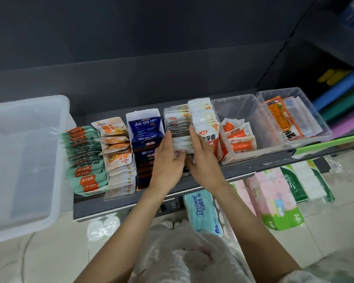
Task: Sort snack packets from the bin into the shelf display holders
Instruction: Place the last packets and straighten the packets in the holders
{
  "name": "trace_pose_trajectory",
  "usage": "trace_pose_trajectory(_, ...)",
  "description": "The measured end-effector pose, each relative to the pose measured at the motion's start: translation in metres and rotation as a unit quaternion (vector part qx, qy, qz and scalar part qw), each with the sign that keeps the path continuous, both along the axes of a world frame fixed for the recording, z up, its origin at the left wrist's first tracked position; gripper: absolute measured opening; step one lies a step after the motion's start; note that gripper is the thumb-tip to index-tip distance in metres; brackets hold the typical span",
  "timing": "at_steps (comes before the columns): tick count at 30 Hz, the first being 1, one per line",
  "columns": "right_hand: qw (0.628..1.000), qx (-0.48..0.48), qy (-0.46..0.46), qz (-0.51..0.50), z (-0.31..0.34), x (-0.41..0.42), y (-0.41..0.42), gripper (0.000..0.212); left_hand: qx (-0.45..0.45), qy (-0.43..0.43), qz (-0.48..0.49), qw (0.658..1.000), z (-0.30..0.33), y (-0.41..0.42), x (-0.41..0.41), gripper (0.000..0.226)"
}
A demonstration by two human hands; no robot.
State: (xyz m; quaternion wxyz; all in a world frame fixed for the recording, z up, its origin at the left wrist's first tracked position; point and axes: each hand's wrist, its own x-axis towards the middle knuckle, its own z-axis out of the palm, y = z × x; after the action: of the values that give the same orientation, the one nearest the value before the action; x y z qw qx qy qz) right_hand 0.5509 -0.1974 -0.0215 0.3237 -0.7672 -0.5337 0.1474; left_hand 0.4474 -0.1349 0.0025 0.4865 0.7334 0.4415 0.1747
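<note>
A row of white snack packets (177, 127) stands in a display holder in the middle of the grey shelf (243, 169). My left hand (166, 160) and my right hand (202, 158) press the near end of this row from both sides, fingers fairly straight along the packets. To the right stands a row of white-and-red packets (207, 127). Leftward are dark blue packets (146, 131), orange-and-white packets (115, 144) and green packets (83, 158). The large translucent bin (26, 160) sits at the left and looks empty.
Two clear tubs stand at the shelf's right: one (247, 111) with small orange packets (238, 137), one (315, 119) with a long orange packet. Tissue packs (204, 211) and paper rolls (274, 195) lie below on the floor. A dark back panel rises behind the shelf.
</note>
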Motion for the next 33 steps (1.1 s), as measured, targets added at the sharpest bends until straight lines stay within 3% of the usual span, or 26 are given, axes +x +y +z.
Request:
trace_pose_trajectory(2,0.999,-0.043,0.001,0.017,0.004,0.005,-0.003,0.085,0.083,0.059,-0.006,0.995,0.003,0.000,-0.001,0.059)
trace_pose_trajectory(4,0.997,-0.058,0.020,0.036,0.021,0.018,-0.007,0.078,0.153,0.061,-0.006,0.986,0.005,0.000,-0.003,0.053)
trace_pose_trajectory(7,0.997,0.044,0.038,0.042,0.055,0.046,0.004,0.048,0.176,0.040,0.006,0.984,0.004,0.000,-0.007,0.039)
trace_pose_trajectory(10,0.983,0.005,-0.107,0.152,0.066,0.064,0.034,0.033,0.202,0.045,0.009,0.978,0.004,-0.002,-0.008,0.030)
trace_pose_trajectory(14,0.938,-0.100,-0.200,0.265,0.073,0.072,0.065,0.047,0.223,0.049,0.016,0.973,0.003,-0.004,-0.009,0.026)
trace_pose_trajectory(16,0.907,-0.115,-0.292,0.281,0.077,0.072,0.075,0.049,0.238,0.048,0.017,0.970,0.002,-0.007,-0.009,0.025)
trace_pose_trajectory(19,0.840,-0.046,-0.443,0.311,0.076,0.066,0.079,0.036,0.248,0.042,0.019,0.968,0.001,-0.009,-0.009,0.025)
trace_pose_trajectory(21,0.803,0.006,-0.496,0.331,0.068,0.063,0.076,0.026,0.251,0.043,0.025,0.967,0.000,-0.008,-0.009,0.025)
trace_pose_trajectory(25,0.795,0.032,-0.489,0.357,0.061,0.063,0.073,0.025,0.259,0.050,0.029,0.964,0.000,-0.010,-0.010,0.026)
trace_pose_trajectory(29,0.782,-0.030,-0.507,0.361,0.071,0.067,0.077,0.050,0.258,0.061,0.025,0.964,0.000,-0.012,-0.009,0.025)
trace_pose_trajectory(33,0.752,-0.011,-0.509,0.419,0.072,0.071,0.080,0.042,0.255,0.065,0.024,0.964,0.000,-0.012,-0.010,0.025)
